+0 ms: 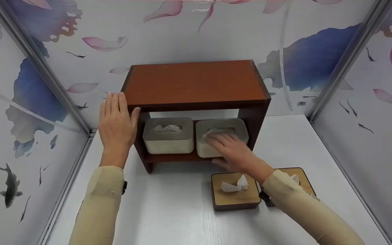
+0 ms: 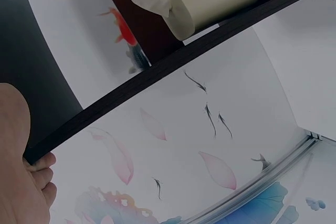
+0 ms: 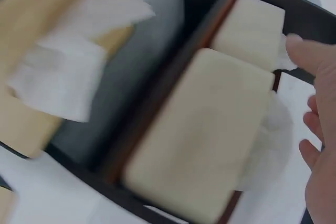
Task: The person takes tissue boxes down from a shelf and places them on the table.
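Observation:
A small reddish-brown wooden shelf point(image 1: 196, 83) holds two cream tissue boxes side by side. My left hand point(image 1: 116, 122) rests against its top left front corner, fingers straight and thumb spread; fingertips show past the dark edge in the left wrist view. The left tissue box point(image 1: 168, 146) has a white tissue point(image 1: 168, 128) poking from its slot. Over the front of the right tissue box point(image 1: 201, 146), my right hand point(image 1: 231, 149) reaches with its fingers above the slot. In the right wrist view, loose fingers are apart from the tissue point(image 3: 270, 150) there.
Two tissue boxes with wooden tops stand before the shelf at the right: a nearer one point(image 1: 223, 199) and another point(image 1: 305, 173) partly behind the right sleeve point(image 1: 305, 207). A white table point(image 1: 168, 211) lies beneath, with printed wall panels point(image 1: 196, 41) at the back and sides.

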The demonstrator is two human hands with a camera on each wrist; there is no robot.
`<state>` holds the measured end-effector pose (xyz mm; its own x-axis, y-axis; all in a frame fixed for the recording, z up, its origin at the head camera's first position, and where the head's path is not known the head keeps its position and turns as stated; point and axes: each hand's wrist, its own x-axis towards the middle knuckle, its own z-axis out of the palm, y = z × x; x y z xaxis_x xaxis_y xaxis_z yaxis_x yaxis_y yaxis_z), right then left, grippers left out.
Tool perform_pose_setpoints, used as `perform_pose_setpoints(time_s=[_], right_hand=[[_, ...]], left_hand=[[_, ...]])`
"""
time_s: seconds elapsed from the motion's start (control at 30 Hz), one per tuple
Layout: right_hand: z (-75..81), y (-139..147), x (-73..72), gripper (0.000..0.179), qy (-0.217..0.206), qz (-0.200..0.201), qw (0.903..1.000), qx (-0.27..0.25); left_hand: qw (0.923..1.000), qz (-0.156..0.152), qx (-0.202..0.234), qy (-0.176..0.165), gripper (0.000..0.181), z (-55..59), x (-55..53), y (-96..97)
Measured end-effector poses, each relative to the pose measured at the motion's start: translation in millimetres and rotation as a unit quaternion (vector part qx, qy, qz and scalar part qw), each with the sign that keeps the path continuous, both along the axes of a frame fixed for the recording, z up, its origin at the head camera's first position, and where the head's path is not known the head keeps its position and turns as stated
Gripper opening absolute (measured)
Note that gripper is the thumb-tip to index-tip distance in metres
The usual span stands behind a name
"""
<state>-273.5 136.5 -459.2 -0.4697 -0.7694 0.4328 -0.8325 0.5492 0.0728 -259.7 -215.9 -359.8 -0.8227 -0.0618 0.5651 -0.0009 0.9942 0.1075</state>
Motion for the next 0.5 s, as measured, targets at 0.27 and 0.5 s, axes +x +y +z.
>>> perform_pose_setpoints(time_s=[0.27, 0.5], right_hand=[[36.1, -18.4, -45.1, 0.110, -0.168, -0.138, 0.9699, 0.110], [35.0, -24.4, -68.2, 0.120, -0.289, -0.172, 0.9264, 0.169]], left_hand=[[0.9999, 0.008, 0.002, -0.011, 0.069, 1.4, 0.6, -0.5], [0.9999, 0.010, -0.006, -0.005, 0.068, -0.1, 0.6, 0.2]])
